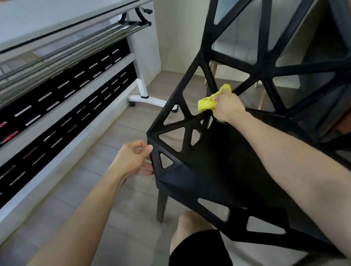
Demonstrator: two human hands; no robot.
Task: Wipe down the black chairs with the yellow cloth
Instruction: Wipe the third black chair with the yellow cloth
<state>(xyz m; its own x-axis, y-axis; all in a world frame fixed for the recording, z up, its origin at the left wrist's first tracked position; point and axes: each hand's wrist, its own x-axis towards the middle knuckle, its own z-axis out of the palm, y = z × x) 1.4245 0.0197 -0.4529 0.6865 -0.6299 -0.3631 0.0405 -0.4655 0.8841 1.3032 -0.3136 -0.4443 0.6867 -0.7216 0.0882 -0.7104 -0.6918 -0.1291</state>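
Note:
A black chair (218, 161) with triangular cut-outs fills the middle and right of the head view, its backrest rising toward the top right. My right hand (228, 108) grips a bunched yellow cloth (206, 103) and presses it against a strut where the seat meets the left side of the frame. My left hand (136, 158) holds the chair's front left corner, thumb on top and fingers curled under the edge. My forearms cross the lower part of the view.
A white folding table (45, 24) on castor feet (147, 99) stands at the left, with a black slotted panel (59, 109) beneath it. Grey wood-look floor lies between table and chair. My knee and black shorts (196, 250) are at the bottom. Wooden legs of another chair (262, 100) show behind.

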